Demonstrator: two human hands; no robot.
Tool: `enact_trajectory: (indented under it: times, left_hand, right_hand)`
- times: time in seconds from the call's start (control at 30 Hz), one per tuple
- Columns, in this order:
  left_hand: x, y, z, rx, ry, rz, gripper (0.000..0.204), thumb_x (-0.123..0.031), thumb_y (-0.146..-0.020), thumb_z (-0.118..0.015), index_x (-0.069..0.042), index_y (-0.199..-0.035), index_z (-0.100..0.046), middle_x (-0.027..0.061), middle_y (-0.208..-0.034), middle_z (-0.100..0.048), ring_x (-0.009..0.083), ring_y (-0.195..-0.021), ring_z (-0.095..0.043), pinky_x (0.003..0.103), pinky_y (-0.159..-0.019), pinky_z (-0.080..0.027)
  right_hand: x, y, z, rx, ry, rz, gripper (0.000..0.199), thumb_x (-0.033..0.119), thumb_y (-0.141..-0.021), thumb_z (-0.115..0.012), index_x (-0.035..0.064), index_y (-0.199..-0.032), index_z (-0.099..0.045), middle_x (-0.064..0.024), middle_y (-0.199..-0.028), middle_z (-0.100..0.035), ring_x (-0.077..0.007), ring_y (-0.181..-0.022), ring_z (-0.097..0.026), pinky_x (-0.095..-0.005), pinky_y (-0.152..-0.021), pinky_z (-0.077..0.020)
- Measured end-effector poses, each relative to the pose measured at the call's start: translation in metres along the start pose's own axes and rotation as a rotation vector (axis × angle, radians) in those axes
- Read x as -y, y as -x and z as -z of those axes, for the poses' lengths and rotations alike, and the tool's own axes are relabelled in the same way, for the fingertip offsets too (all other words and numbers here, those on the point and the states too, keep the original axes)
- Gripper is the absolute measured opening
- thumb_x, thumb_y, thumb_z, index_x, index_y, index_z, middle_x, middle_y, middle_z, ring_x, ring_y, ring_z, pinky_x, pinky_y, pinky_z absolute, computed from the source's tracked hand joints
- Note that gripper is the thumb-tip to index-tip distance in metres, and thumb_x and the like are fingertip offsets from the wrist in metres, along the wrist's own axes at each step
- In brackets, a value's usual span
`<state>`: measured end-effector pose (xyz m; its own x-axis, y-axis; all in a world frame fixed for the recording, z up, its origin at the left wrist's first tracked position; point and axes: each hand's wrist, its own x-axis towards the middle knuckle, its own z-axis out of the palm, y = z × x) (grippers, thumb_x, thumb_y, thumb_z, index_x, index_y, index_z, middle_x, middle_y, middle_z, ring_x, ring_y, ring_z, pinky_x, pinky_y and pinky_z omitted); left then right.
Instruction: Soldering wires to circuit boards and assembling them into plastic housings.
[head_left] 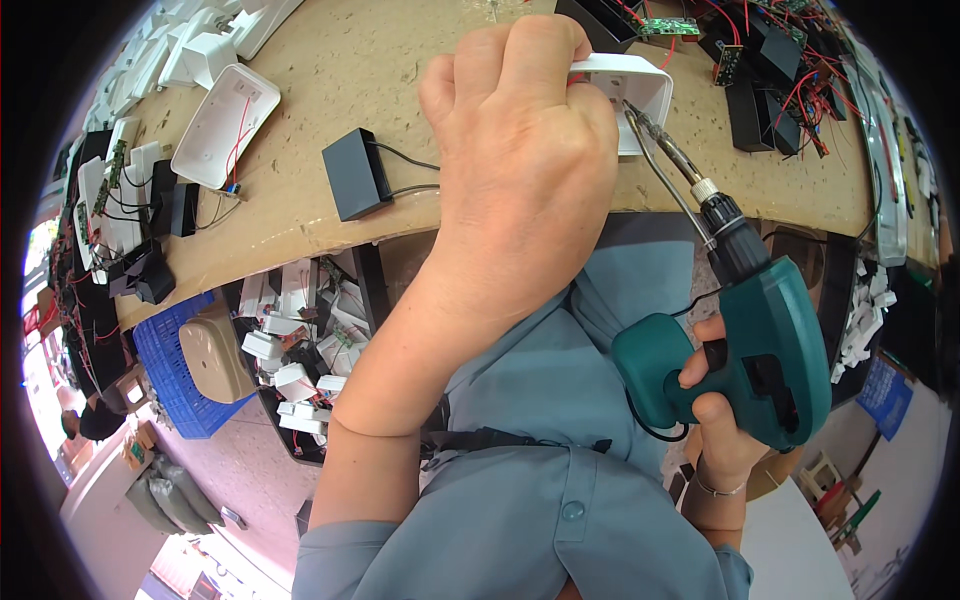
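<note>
My left hand (pixel 530 140) is closed around the edge of a white plastic housing (pixel 650 92), holding it tilted above the bench, its open side turned to the right. A little red shows by the fingers, but what else they hold is hidden. In my right hand (pixel 722 425) is a green soldering gun (pixel 790 340), gripped by its handle. Its metal tip and thin side tube point up and left into the housing; whether the tip touches anything inside I cannot tell. Left of my left wrist lies a black box (pixel 357 175) with two black cables running under my hand.
Another white housing (pixel 228 125) with red wires lies on the bench (pixel 300 95). Black boxes (pixel 760 115) with circuit boards and wires crowd the far right. White housings (pixel 205 55) pile up far left. Below the edge are a bin of white parts (pixel 300 350) and a blue crate (pixel 165 350).
</note>
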<state>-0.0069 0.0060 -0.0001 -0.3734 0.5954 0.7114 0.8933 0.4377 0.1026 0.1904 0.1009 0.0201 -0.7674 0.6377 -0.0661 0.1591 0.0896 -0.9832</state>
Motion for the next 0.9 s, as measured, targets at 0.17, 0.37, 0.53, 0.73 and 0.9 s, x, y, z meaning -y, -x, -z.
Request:
enact_trajectory:
  times: [0.17,0.37,0.53,0.73,0.9]
  left_hand:
    - [0.0004,0.0007,-0.0031,0.009,0.006,-0.001,0.006,-0.004,-0.059,-0.055,0.001,-0.062,-0.053,0.0092,-0.095,-0.049,0.0240,-0.090,-0.044,0.038,-0.074,-0.028]
    - [0.0009,0.0042,-0.0039,0.021,0.012,-0.002,0.006,-0.004,-0.059,-0.055,0.001,-0.063,-0.054,0.0091,-0.095,-0.049,0.0240,-0.090,-0.044,0.038,-0.074,-0.028]
    - [0.0012,0.0051,-0.0043,0.028,0.016,-0.003,0.007,-0.004,-0.059,-0.056,0.000,-0.064,-0.054,0.0091,-0.095,-0.049,0.0240,-0.090,-0.044,0.037,-0.074,-0.028]
    - [0.0013,0.0056,-0.0059,0.036,0.019,-0.006,0.007,-0.004,-0.059,-0.056,0.000,-0.065,-0.055,0.0091,-0.096,-0.049,0.0240,-0.090,-0.044,0.037,-0.074,-0.028]
    - [0.0005,0.0045,-0.0054,0.038,0.017,-0.012,0.008,-0.005,-0.059,-0.056,0.000,-0.065,-0.055,0.0090,-0.096,-0.050,0.0239,-0.090,-0.044,0.037,-0.074,-0.028]
  right_hand:
    - [0.0047,-0.0015,-0.0017,0.058,-0.044,-0.095,0.052,0.019,-0.063,-0.078,-0.0018,-0.105,-0.055,-0.0088,-0.097,-0.059,-0.0120,-0.071,-0.055,-0.0242,-0.063,-0.0454]
    - [0.0037,-0.0010,-0.0038,0.058,-0.035,-0.106,0.049,0.016,-0.064,-0.077,-0.0010,-0.104,-0.055,-0.0070,-0.094,-0.059,-0.0112,-0.072,-0.054,-0.0237,-0.063,-0.0454]
    - [0.0081,0.0003,-0.0038,0.048,-0.025,-0.141,0.047,0.014,-0.064,-0.077,0.0002,-0.104,-0.055,-0.0050,-0.091,-0.058,-0.0109,-0.072,-0.054,-0.0234,-0.064,-0.0453]
    - [0.0098,0.0057,-0.0021,0.048,-0.003,-0.162,0.044,0.013,-0.065,-0.076,0.0017,-0.102,-0.056,-0.0041,-0.090,-0.058,-0.0107,-0.073,-0.054,-0.0245,-0.066,-0.0463]
    - [0.0106,0.0078,-0.0015,0.027,-0.031,-0.190,0.044,0.013,-0.064,-0.077,0.0013,-0.101,-0.056,-0.0046,-0.091,-0.058,-0.0110,-0.074,-0.055,-0.0260,-0.067,-0.0476]
